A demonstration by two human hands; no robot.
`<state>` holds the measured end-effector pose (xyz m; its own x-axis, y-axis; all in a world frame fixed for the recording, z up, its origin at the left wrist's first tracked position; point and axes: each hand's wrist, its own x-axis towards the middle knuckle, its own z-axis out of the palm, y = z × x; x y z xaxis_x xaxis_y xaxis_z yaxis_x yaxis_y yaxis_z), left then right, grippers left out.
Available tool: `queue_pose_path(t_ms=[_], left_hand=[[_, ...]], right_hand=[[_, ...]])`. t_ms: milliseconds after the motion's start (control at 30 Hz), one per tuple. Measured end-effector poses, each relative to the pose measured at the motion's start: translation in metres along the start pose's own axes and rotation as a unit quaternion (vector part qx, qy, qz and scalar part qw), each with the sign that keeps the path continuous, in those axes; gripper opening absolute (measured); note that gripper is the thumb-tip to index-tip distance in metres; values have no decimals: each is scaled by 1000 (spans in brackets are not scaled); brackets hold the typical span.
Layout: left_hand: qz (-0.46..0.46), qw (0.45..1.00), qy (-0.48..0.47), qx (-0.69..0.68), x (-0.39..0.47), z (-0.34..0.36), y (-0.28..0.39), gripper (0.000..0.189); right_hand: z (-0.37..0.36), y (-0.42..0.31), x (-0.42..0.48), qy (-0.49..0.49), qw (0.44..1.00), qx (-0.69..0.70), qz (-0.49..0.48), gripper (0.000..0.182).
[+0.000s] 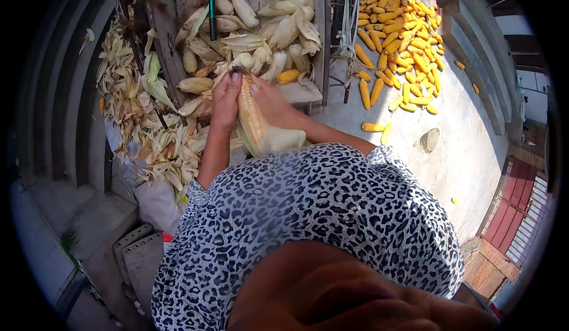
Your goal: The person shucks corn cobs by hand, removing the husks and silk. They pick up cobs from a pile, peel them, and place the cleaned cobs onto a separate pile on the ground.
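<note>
Between my hands is a partly husked corn ear (251,113), its pale yellow kernels bare along the near face. Dark silk sticks out at its far tip. My left hand (226,99) grips the ear's left side, thumb near the tip. On the other side my right hand (272,104), slightly blurred, holds the ear, its fingers partly hidden. Pale husk leaves (282,139) hang peeled back toward my body. Just beyond my hands, unhusked corn ears (284,33) lie heaped on a wooden cart bed (302,91), with a bare yellow cob (288,77) among them.
Loose husks (146,139) are piled to the left, partly over a pale sack (158,204). A green pole (212,6) reaches over the cart. Husked yellow cobs (400,42) cover the concrete floor (449,171) at right. Concrete steps (478,64) rise beyond them.
</note>
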<state>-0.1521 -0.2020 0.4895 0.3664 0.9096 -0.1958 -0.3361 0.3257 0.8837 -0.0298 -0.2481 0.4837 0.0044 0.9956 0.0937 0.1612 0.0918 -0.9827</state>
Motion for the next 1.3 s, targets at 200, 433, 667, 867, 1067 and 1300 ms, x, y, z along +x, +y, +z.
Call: queue_pose_path(t_ms=[200, 433, 667, 867, 1067, 1300], left_hand=[[29, 996, 52, -62, -17, -18, -4, 27], [60, 965, 125, 224, -40, -56, 15, 33], [-27, 969, 28, 244, -59, -97, 40, 35], [-74, 976, -27, 201, -90, -95, 0, 27], [-188, 931, -133, 284, -169, -120, -13, 16], [60, 969, 56, 234, -85, -117, 38, 15]], right_hand=[[9, -1, 3, -83, 993, 58, 64, 38], [32, -13, 14, -177, 965, 124, 151, 38], [49, -7, 14, -223, 950, 113, 188, 40], [47, -11, 14, -195, 941, 155, 231, 40], [39, -18, 16, -132, 945, 151, 257, 42], [50, -9, 14, -149, 966, 107, 184, 42]])
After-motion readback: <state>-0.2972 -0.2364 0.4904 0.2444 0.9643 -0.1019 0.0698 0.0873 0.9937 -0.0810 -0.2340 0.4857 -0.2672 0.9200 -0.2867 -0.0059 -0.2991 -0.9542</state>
